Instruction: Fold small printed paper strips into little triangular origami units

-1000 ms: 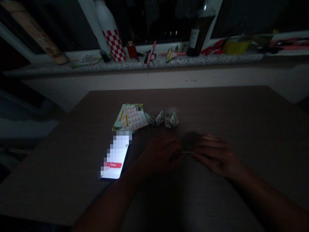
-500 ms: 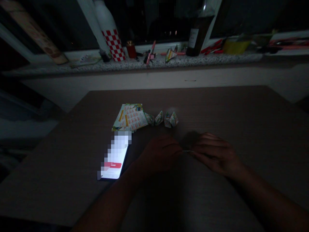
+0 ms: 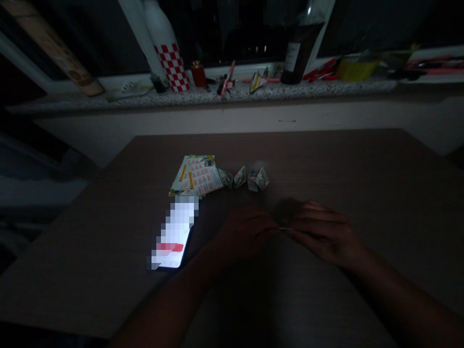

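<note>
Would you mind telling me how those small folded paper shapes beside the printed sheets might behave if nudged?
The folded paper shapes look hollow and light, so they would probably skid or topple easily. Their creased points seem crushable. The wooden table looks smooth, offering little grip.

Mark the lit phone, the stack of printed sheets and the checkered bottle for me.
lit phone [image 3: 173, 237], head view, on the middle of its glowing screen.
stack of printed sheets [image 3: 197, 175], head view, on the top sheet's printed face.
checkered bottle [image 3: 174, 66], head view, on its red-and-white checked lower band.
</note>
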`<state>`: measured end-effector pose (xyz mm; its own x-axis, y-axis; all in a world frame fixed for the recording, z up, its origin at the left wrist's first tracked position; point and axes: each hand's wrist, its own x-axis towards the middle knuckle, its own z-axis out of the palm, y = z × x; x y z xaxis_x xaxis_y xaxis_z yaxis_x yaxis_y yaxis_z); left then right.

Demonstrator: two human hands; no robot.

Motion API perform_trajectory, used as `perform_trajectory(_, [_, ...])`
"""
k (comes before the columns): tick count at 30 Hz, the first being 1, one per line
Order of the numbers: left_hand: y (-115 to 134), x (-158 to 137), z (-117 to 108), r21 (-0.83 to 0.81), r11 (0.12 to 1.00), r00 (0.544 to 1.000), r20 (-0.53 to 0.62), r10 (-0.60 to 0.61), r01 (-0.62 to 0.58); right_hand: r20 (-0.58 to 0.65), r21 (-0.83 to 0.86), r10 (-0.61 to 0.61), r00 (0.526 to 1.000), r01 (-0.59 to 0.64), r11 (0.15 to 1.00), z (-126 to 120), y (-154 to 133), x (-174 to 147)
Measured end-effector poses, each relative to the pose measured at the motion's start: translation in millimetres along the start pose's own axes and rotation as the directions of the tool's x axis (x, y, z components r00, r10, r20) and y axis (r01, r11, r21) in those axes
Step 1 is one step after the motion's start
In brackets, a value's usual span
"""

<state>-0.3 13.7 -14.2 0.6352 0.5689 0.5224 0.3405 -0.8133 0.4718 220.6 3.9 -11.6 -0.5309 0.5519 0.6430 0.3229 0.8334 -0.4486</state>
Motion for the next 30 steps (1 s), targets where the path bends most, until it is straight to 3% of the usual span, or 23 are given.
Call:
perform_trajectory(5, [0.0,0.3,-1.5,-0.052,0.995,0.996,-0.025,-0.087,0.085,-0.014,0.007,0.021,1.000,-0.021,1.000,-0.5,2.0,-0.3])
perform_trajectory(12, [2.2,1.3,-5.5,-0.001,0.997,0.996,-0.037,-0.076,0.076,-0.075,-0.007,0.038,0.996,-0.038,0.999,-0.3,-3.5,2.4])
perform_trajectory(18, [6.2,1.7,-3.5,0.013,1.000,0.999,-0.042,-0.019,0.020,-0.089,-0.026,-0.038,0.995,0.036,0.999,1.3,-3.7,2.8])
perform_trajectory(23, [11.2,6.5,-1.8,0.122,0.991,0.993,-0.100,0.059,-0.046,-0.022,-0.055,-0.055,0.998,0.054,0.997,2.4,-4.7,3.3])
perform_trajectory(30, [13.1,11.5,-4.5,0.208,0.973,0.995,-0.010,0.104,-0.100,0.067,-0.132,-0.074,0.995,0.083,0.988,0.6,-9.1,3.9])
